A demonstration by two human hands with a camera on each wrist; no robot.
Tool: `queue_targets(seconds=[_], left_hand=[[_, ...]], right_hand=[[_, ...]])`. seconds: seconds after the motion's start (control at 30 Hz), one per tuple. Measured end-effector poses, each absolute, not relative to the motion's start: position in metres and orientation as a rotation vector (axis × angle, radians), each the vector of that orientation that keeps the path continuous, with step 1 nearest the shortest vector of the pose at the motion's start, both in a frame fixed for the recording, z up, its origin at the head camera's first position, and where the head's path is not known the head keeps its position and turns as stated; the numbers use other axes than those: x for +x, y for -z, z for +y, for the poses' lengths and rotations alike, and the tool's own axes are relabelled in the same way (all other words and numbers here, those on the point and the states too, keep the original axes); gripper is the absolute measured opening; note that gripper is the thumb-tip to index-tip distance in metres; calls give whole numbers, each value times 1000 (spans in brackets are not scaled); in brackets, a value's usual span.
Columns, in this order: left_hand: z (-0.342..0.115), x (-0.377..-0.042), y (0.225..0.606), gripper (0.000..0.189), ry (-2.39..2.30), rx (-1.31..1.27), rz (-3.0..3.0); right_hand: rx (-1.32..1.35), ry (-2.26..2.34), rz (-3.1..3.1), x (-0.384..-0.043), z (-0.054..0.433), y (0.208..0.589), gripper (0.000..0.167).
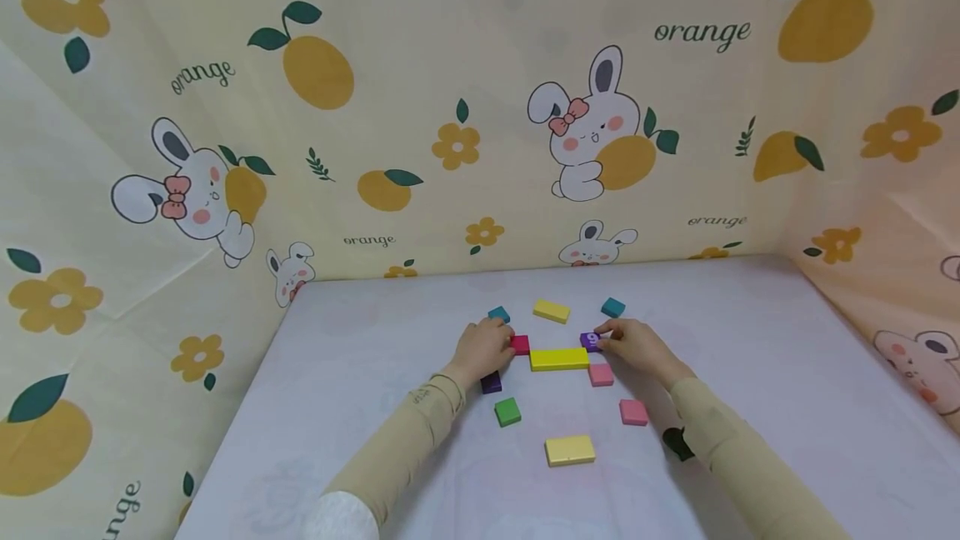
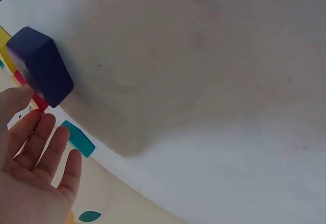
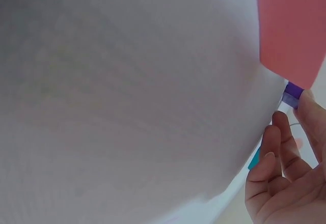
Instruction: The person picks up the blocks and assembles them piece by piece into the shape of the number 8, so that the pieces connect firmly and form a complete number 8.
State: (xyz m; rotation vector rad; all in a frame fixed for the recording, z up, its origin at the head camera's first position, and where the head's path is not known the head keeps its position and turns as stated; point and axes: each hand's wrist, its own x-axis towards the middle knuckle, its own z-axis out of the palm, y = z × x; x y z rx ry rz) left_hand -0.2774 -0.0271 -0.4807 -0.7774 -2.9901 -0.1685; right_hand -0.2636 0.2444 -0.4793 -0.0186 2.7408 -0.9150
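Note:
My left hand (image 1: 483, 350) pinches a small red block (image 1: 519, 345) between thumb and forefinger, at the left end of a long yellow block (image 1: 558, 359). In the left wrist view the other fingers (image 2: 48, 155) spread loosely beside a teal block (image 2: 79, 139). On the other side, my right hand (image 1: 637, 347) holds a purple block (image 1: 590, 342) with a pale printed mark by its edges, just above the yellow block's right end. A pink block (image 1: 601, 375) lies below it. Under the left wrist sits a dark purple block (image 1: 491, 382).
Farther back lie a pale yellow block (image 1: 551, 311) and another teal block (image 1: 612, 307). Nearer are a green block (image 1: 507, 412), a second pink block (image 1: 633, 412) and a cream-yellow block (image 1: 569, 451). A patterned cloth (image 1: 510, 65) rises behind the white table (image 1: 337, 407).

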Motion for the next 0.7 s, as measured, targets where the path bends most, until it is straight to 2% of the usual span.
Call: queue_targets(seconds=[0.7], left_hand=[[-44,-259,468,26,219,-855,-3026]], right_hand=[[-20,900,2737,-264,244,480,32]])
